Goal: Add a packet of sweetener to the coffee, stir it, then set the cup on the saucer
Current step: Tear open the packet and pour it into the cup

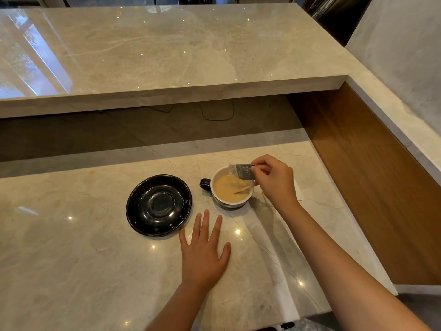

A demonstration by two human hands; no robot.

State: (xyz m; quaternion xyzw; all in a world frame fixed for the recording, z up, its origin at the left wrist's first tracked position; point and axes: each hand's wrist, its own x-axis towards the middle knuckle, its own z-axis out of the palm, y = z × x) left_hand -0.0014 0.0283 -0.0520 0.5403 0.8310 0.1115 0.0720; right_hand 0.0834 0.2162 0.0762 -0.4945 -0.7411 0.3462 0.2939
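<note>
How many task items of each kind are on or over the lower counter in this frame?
Saucer, black, nothing on it: 1
Cup of coffee, beside the saucer: 1
Wooden stirrer resting in the cup: 1
Sweetener packet, held over the cup by the right hand: 1
Total: 4

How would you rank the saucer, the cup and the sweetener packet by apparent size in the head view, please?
1. saucer, clearly largest
2. cup
3. sweetener packet, smallest, partly covered by the right hand
</note>
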